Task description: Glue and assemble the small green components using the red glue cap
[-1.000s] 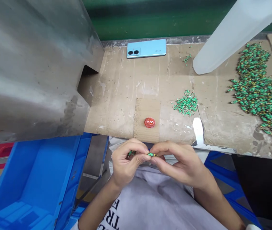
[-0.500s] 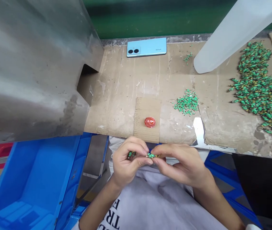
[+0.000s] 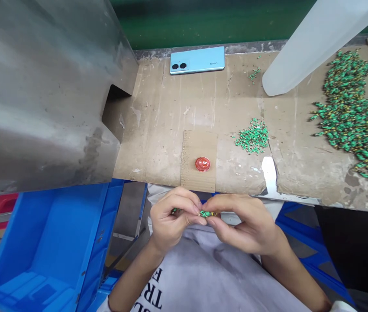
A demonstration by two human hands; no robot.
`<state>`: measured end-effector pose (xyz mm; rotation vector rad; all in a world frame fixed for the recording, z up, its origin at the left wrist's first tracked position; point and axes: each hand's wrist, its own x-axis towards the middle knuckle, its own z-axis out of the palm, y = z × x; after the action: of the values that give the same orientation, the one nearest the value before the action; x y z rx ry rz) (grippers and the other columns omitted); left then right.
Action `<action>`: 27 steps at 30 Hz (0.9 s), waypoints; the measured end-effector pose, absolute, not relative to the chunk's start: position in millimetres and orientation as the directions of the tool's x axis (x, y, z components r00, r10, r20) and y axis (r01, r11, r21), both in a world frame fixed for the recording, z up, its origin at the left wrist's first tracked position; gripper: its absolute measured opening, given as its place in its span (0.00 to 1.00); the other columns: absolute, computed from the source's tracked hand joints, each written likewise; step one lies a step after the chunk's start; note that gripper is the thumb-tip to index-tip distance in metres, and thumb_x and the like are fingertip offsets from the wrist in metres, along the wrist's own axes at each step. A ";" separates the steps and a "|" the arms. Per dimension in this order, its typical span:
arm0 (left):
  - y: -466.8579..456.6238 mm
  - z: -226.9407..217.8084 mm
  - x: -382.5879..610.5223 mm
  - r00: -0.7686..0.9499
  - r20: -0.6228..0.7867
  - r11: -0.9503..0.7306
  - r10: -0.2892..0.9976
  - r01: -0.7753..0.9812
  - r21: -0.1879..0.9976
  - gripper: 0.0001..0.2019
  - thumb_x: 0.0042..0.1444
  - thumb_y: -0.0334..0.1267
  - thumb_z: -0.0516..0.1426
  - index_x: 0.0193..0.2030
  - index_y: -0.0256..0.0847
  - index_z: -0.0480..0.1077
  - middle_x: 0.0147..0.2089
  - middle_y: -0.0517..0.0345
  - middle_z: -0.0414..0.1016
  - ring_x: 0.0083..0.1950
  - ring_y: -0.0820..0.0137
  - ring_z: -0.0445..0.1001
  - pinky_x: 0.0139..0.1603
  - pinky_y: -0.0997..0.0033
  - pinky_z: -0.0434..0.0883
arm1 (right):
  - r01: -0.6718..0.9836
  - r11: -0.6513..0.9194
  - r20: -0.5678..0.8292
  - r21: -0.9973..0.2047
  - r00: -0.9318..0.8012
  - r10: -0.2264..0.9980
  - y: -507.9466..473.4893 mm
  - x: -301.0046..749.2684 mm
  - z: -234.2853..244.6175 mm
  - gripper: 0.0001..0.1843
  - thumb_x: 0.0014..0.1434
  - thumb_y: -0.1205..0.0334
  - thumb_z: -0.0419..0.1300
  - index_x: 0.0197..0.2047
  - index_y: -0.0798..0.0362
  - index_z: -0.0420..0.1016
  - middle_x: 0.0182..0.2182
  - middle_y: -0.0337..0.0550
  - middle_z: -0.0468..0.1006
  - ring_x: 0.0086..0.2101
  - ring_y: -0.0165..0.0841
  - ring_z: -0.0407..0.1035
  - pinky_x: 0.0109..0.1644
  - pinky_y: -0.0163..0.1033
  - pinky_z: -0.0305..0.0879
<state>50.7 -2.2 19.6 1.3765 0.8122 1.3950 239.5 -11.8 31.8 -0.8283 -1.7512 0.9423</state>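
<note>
A small green-and-yellow piece (image 3: 207, 214) is pinched between the fingers of the left hand (image 3: 170, 219) and right hand (image 3: 251, 222), just off the near edge of the cardboard-covered desk (image 3: 154, 138). Just beyond sits a glossy red disc (image 3: 202, 164) on a cardboard strip (image 3: 199, 142), a small green heap (image 3: 253, 137) to its right and a larger heap (image 3: 349, 112) farther right. A light-blue vivo phone (image 3: 201, 60) lies at the far edge, between a metal housing (image 3: 47, 95) blocking the left and a tall white plastic object (image 3: 314, 47).
</note>
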 end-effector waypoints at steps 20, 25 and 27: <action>-2.3 20.4 49.1 0.129 0.323 -0.312 0.938 -0.099 0.945 0.12 0.62 0.40 0.74 0.32 0.40 0.80 0.31 0.58 0.82 0.30 0.71 0.80 0.29 0.76 0.74 | 0.138 0.455 0.387 -0.880 -0.347 0.854 -11.6 238.0 31.3 0.08 0.71 0.70 0.61 0.47 0.48 0.78 0.28 0.35 0.85 0.25 0.29 0.80 0.30 0.31 0.77; -6.4 20.0 48.9 0.142 0.322 -0.314 0.936 -0.073 0.946 0.14 0.66 0.42 0.71 0.32 0.39 0.77 0.32 0.56 0.82 0.31 0.71 0.80 0.29 0.76 0.72 | 0.129 0.443 0.377 -0.887 -0.351 0.857 -12.3 239.2 33.3 0.06 0.73 0.68 0.62 0.47 0.48 0.78 0.29 0.35 0.86 0.26 0.30 0.80 0.31 0.31 0.77; -6.9 19.9 49.0 0.131 0.360 -0.355 0.924 -0.064 0.933 0.12 0.66 0.40 0.71 0.33 0.39 0.77 0.33 0.57 0.82 0.31 0.72 0.80 0.30 0.77 0.73 | 0.127 0.426 0.361 -0.896 -0.350 0.864 -12.2 240.4 35.7 0.06 0.74 0.69 0.62 0.48 0.48 0.78 0.30 0.35 0.86 0.27 0.29 0.81 0.31 0.30 0.78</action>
<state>49.0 -6.9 19.9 1.5046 0.8783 1.3787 240.4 -12.2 35.7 -0.8584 -1.7612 1.0078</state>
